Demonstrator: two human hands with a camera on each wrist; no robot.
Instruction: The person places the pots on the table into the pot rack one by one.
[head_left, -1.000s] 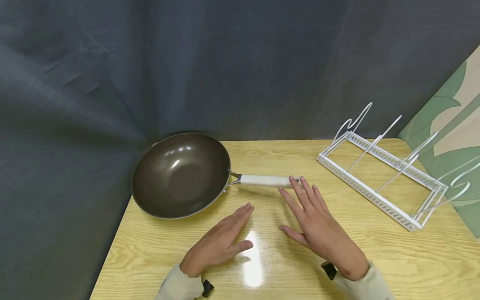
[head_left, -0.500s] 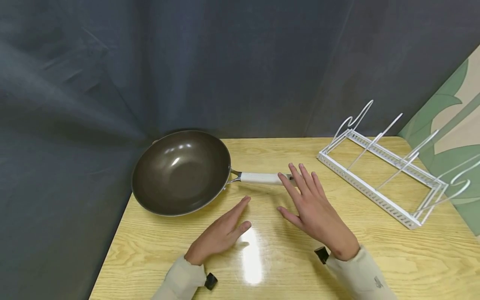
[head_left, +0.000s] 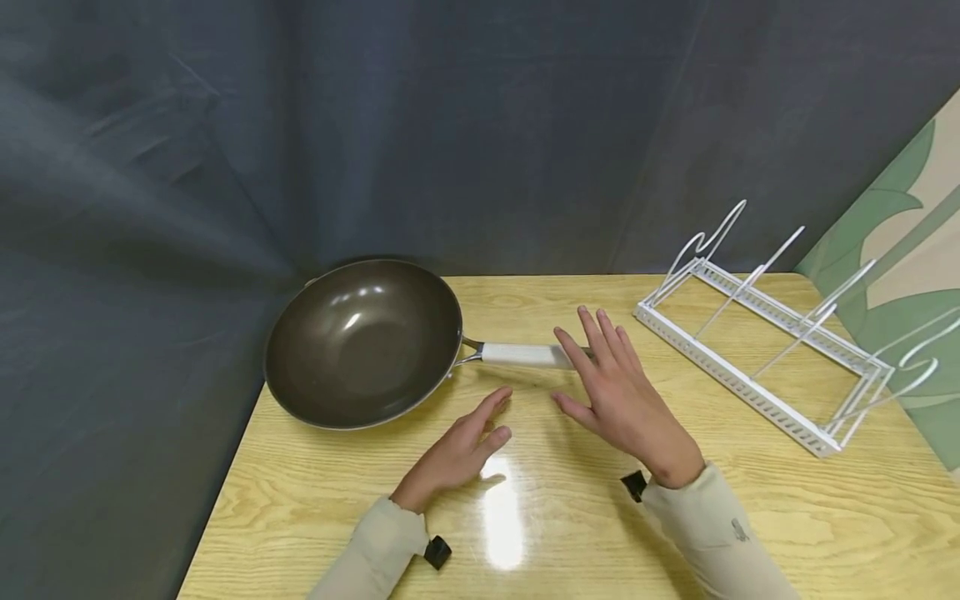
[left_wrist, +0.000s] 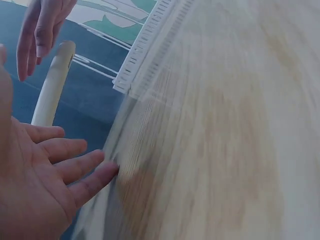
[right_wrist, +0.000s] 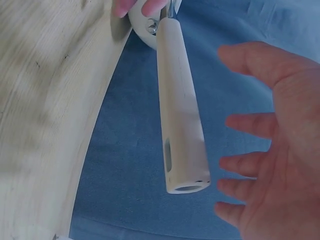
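Head view showed a pan (head_left: pixel 367 342) at the back left of the desk (head_left: pixel 300 500), its handle (head_left: pixel 521 355) pointing toward a white wire rack (head_left: pixel 731 380). The right hand (head_left: pixel 618 392) hovered by the handle's free end, fingers long and parted, thumb off to one side; the right wrist view put a gap between fingers and handle, so it had hold of nothing. The left hand (head_left: pixel 465 442) hung near the pan's front rim, fingers loosely extended, thumb apart, and it too was empty.

For the reach in hand, the handle looked the sensible thing to take, ideally with the right fingers wrapped well up it rather than at the tip, since the bowl probably carried most of the weight. The left hand seemed well placed to steady the near rim lightly. Both would likely do best to close together, slowly, lest the pan swivel.

The pan itself was wide and deep, dark brown and glossy inside, with small bright reflections, a thin pale rim and a whitish outside. Metal joined it to the off-white handle, whose end had an oblong slot (right_wrist: pixel 168 155).
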